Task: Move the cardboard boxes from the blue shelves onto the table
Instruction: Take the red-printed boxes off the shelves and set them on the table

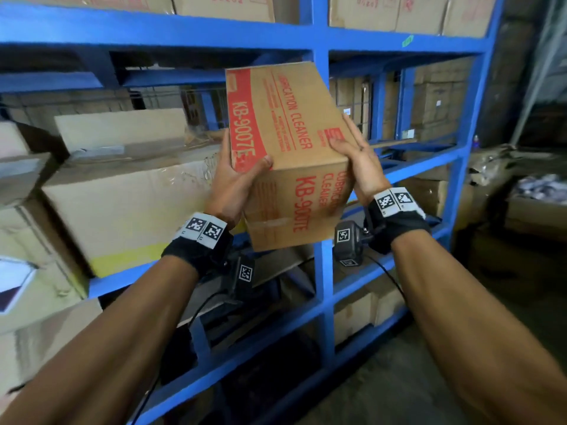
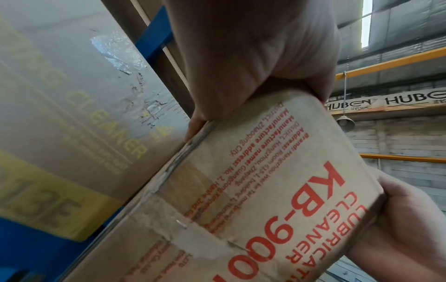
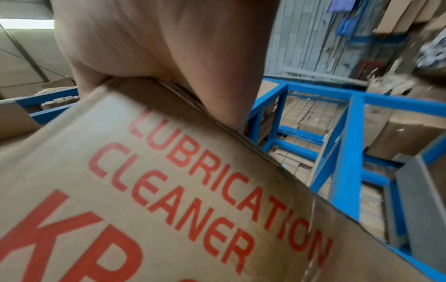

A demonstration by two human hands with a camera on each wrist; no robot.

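Note:
A brown cardboard box [image 1: 288, 142] with red "LUBRICATION CLEANER KB-9007E" print hangs tilted in the air in front of the blue shelves [image 1: 319, 35]. My left hand [image 1: 237, 176] grips its left near corner, thumb on the red panel. My right hand [image 1: 357, 161] grips the right edge, fingers over the top face. The left wrist view shows the same box [image 2: 265, 190] with the left hand [image 2: 253, 63] clamped on its corner and the right hand [image 2: 405, 219] on the far side. In the right wrist view the box [image 3: 144, 190] fills the frame under the right hand [image 3: 169, 47].
A large box with yellow print [image 1: 129, 207] sits on the shelf left of the held box. More boxes [image 1: 224, 7] fill the top shelf. A blue upright post [image 1: 323, 271] stands behind the box. Cluttered cartons [image 1: 521, 185] lie at the right; bare concrete floor [image 1: 399, 378] lies below.

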